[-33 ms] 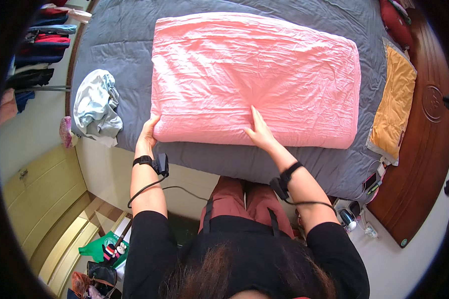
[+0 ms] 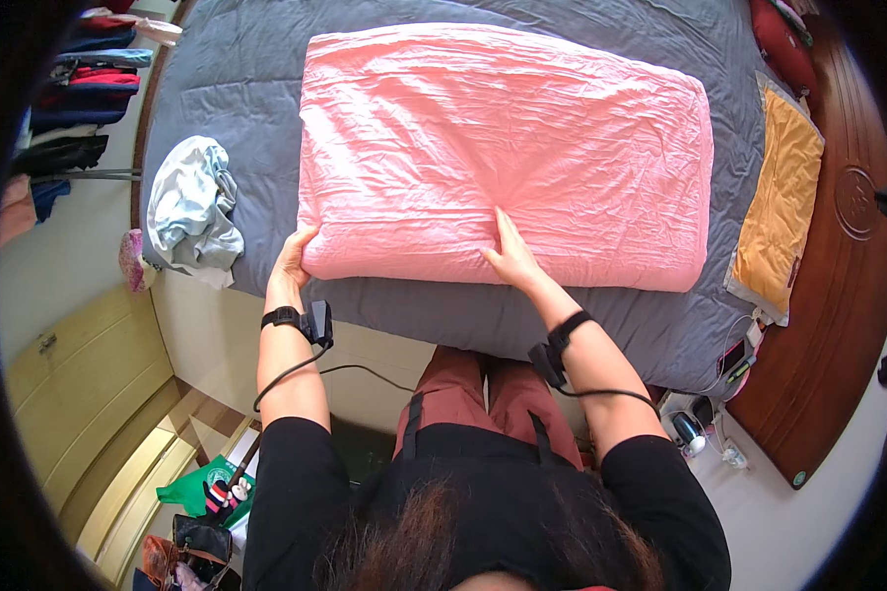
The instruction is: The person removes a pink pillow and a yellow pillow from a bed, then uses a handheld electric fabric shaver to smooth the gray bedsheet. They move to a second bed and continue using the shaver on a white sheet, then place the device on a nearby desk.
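A folded pink quilt point(image 2: 562, 148) lies as a thick, wrinkled rectangle on the grey bed sheet point(image 2: 256, 108). At its near left corner, my left hand point(image 2: 291, 258) is closed on the edge, with the fingers partly hidden against the side. My right hand point(image 2: 512, 258) rests on the quilt near the middle of its front edge. Its fingers are stretched out and the thumb is apart, pressing into the fabric. Creases spread outward from those fingertips. A black strap with a small device sits on each wrist.
A crumpled pale blue and white cloth point(image 2: 192, 212) lies left of the quilt. On the right are a yellow-orange folded cloth in clear plastic point(image 2: 777, 197) and the brown wooden headboard point(image 2: 828, 325). Clothes point(image 2: 84, 89) hang at far left, above a pale yellow wooden panel point(image 2: 89, 369).
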The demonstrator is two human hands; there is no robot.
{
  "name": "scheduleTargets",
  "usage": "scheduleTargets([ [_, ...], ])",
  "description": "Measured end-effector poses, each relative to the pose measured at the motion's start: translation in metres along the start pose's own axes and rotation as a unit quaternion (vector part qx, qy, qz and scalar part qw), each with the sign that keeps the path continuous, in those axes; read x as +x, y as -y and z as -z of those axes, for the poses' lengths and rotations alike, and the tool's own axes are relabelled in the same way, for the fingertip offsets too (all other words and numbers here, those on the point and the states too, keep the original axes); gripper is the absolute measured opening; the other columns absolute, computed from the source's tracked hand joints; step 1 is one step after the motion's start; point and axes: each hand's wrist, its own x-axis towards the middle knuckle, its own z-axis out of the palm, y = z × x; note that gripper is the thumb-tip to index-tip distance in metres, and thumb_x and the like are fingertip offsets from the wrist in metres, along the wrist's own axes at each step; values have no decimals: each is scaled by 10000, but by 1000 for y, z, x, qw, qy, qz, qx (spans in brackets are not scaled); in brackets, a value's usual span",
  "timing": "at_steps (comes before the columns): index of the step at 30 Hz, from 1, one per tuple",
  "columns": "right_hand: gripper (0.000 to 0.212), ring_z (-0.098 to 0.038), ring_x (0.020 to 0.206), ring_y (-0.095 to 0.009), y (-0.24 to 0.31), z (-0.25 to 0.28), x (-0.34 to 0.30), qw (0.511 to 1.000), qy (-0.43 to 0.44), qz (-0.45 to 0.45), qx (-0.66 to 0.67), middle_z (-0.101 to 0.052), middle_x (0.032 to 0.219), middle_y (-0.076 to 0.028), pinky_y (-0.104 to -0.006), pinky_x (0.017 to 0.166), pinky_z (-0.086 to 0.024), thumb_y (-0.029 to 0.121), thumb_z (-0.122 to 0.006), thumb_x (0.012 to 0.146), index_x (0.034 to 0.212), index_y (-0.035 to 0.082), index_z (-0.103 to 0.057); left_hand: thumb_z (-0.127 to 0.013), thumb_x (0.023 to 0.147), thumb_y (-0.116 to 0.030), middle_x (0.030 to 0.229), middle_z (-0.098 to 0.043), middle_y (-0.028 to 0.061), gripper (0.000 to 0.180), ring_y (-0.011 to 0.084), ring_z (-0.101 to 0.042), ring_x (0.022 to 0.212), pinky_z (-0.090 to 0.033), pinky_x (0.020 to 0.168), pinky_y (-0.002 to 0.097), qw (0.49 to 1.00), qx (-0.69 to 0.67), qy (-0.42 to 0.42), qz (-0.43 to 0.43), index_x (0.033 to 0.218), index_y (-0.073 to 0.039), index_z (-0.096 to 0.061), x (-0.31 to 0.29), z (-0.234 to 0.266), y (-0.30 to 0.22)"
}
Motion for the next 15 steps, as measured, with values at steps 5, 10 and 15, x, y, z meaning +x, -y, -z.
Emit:
scheduleTargets([
  [5, 459, -679, 1037, -338, 10, 28, -16, 986, 14, -96, 133, -691, 1138, -209, -409, 895, -531, 205, -638, 902, 1304, -3, -560, -652, 842, -131, 1023, -705, 103, 356, 192, -691, 832, -560, 773, 335, 989, 30, 75, -125, 1159, 29, -636, -68, -126, -55],
  [10, 382, -677, 862, -162, -6, 70, -85, 969, 72, -154, 177, -702, 1083, -111, -297, 767, -545, 137, -619, 942, 1305, 26, -579, -629, 813, -62, 941, -671, 42, 334, 136, -662, 777, -535, 711, 282, 957, 158, 137, -199, 1135, 30, -634, -106, -302, -59],
  [15, 323, -674, 742, -132, -80, 131, -170, 931, 28, -225, 287, -720, 973, -83, -286, 667, -542, 142, -629, 927, 1224, 16, -628, -643, 782, -64, 866, -586, -23, 474, 54, -545, 715, -454, 605, 217, 873, 328, 268, -241, 1249, -6, -585, -148, -502, 36],
])
